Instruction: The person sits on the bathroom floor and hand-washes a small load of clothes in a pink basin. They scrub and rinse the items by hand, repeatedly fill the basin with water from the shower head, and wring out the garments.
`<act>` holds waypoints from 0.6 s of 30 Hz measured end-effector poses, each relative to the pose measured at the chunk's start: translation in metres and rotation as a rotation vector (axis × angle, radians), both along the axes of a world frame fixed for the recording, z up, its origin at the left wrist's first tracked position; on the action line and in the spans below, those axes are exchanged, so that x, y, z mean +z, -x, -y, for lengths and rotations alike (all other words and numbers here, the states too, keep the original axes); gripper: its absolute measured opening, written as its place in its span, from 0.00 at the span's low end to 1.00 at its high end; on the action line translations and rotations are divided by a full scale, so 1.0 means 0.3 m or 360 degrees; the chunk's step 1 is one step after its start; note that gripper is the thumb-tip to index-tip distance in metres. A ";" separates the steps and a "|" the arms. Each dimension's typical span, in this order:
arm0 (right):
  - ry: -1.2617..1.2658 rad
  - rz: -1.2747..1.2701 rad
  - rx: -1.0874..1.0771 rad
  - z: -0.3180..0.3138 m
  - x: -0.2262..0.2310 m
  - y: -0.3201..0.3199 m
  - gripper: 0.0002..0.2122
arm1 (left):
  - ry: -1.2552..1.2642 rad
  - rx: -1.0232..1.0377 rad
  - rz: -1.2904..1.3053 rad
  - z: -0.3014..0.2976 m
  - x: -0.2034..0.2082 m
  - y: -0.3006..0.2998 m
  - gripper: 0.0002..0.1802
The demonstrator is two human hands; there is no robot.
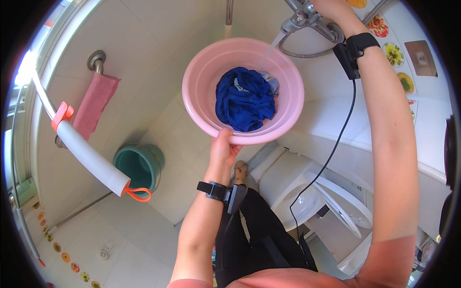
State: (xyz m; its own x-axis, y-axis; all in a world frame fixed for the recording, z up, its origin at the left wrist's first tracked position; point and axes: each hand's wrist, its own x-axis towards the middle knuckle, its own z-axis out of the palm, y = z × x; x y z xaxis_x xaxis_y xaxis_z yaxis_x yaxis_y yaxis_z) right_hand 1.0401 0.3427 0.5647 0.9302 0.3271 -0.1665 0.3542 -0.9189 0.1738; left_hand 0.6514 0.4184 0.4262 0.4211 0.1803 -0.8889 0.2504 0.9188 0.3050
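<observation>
A round pink basin [198, 98] hangs in front of me, tilted a little, its near rim held by my left hand [222, 150], thumb over the edge and fingers beneath. Wet dark blue cloth [246, 98] lies bunched inside it, with a paler piece of fabric [271, 82] at its right side. Water [270, 49] streams into the basin from a chrome faucet [300, 20] on the wall. At the top edge my right hand [334, 8] is closed on the faucet; its fingertips are partly cut off by the frame.
A green bucket [154, 161] stands on the floor at left. Beside it, a pink cloth [97, 103] hangs on a wall bar, and a grey-sleeved pole [93, 156] slants across. A white toilet [300, 204] is below right. A black cable [331, 161] runs from my right wrist.
</observation>
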 end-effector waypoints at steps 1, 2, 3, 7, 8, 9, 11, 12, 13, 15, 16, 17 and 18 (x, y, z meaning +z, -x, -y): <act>0.0002 0.0007 -0.0007 0.000 0.006 0.004 0.25 | 0.0007 0.0017 -0.0005 0.000 -0.005 -0.001 0.17; 0.0002 0.0012 -0.0015 -0.001 0.010 0.009 0.25 | 0.0011 0.0000 -0.0008 0.000 -0.009 0.000 0.16; 0.0009 0.0005 -0.0014 -0.003 0.015 0.012 0.25 | 0.0008 -0.0012 -0.0004 0.001 -0.015 0.000 0.16; 0.0045 0.0059 0.0039 0.004 0.023 0.022 0.25 | 0.0015 -0.0028 -0.0073 0.003 -0.040 0.005 0.15; 0.0052 0.0087 0.0059 0.008 0.023 0.022 0.25 | 0.0023 -0.0027 -0.0066 0.004 -0.045 0.005 0.14; 0.0043 0.0072 0.0045 0.010 0.024 0.023 0.25 | 0.0020 -0.0020 -0.0062 0.005 -0.049 0.006 0.14; 0.0034 0.0041 0.0021 0.015 0.027 0.022 0.25 | 0.0025 -0.0015 -0.0085 0.009 -0.057 0.006 0.14; 0.0031 0.0043 0.0037 0.016 0.030 0.022 0.25 | 0.0030 -0.0020 -0.0107 0.011 -0.061 0.005 0.14; 0.0029 0.0045 0.0053 0.016 0.033 0.023 0.25 | 0.0038 -0.0031 -0.0118 0.012 -0.066 0.005 0.14; 0.0027 0.0051 0.0063 0.015 0.041 0.027 0.25 | 0.0023 -0.0045 -0.0122 0.015 -0.075 0.005 0.14; 0.0028 0.0051 0.0057 0.015 0.046 0.030 0.25 | 0.0008 -0.0055 -0.0118 0.016 -0.079 0.006 0.14; 0.0029 0.0051 0.0052 0.015 0.051 0.033 0.25 | 0.0015 -0.0065 -0.0123 0.016 -0.084 0.008 0.14; 0.0010 0.0049 0.0081 0.016 0.056 0.037 0.25 | 0.0013 -0.0073 -0.0124 0.017 -0.089 0.011 0.14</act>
State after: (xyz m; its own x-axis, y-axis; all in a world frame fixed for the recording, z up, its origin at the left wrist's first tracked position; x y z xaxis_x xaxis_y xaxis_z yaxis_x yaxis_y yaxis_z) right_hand 1.0291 0.3378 0.5815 0.9172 0.3729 -0.1401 0.3946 -0.8988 0.1909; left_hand 0.6481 0.4131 0.3993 0.3585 0.1548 -0.9206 0.3147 0.9084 0.2753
